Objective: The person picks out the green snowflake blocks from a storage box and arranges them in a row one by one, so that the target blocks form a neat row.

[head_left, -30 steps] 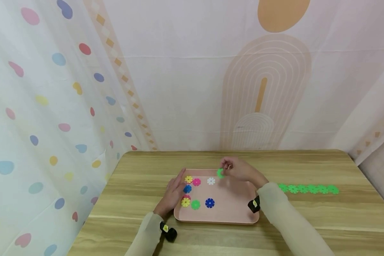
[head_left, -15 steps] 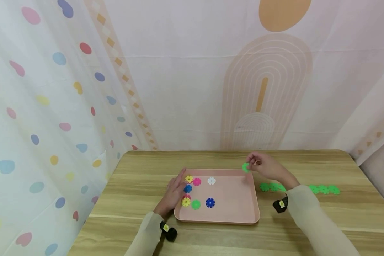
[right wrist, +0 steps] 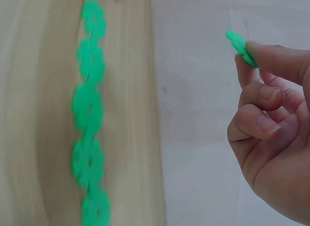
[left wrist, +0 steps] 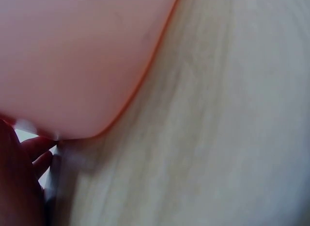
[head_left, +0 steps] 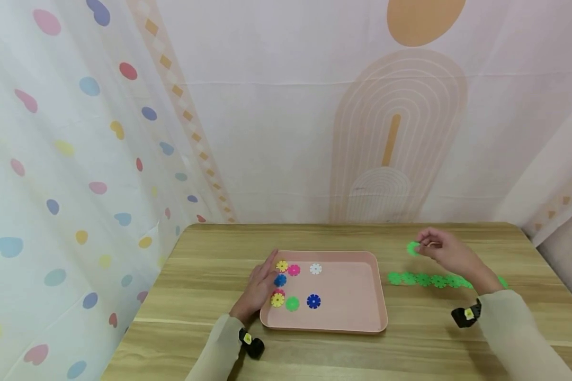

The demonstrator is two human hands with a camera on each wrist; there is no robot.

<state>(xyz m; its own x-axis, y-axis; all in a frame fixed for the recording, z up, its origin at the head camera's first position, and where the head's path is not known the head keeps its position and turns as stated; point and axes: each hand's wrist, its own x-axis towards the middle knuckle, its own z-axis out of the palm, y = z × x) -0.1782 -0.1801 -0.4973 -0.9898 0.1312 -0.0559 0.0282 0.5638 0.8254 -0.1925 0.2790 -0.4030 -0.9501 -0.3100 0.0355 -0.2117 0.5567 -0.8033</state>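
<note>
My right hand [head_left: 450,254] pinches a green notched plastic disc [head_left: 412,248] between thumb and index finger, with the other fingers curled in the right wrist view. The disc is raised above the table, behind a row of green notched discs [head_left: 422,279] joined edge to edge. Part of that row is hidden by my right wrist. My left hand [head_left: 259,284] rests at the left rim of a pink tray [head_left: 348,296], its index finger stretched along the edge. Near its fingers lie a yellow disc [head_left: 282,266] and a light blue disc [head_left: 280,280] in the tray.
Also in the tray are a pink disc [head_left: 293,270], a white disc [head_left: 315,269], a dark blue disc [head_left: 313,301], a green disc [head_left: 292,304] and a yellow disc [head_left: 277,300] overlapping another pink one. A patterned curtain [head_left: 286,132] hangs behind the wooden table [head_left: 209,248].
My right hand has carried the pinched green disc from above the tray's back edge rightward, out over the table behind the green row. My left hand has stayed at the tray's rim.
</note>
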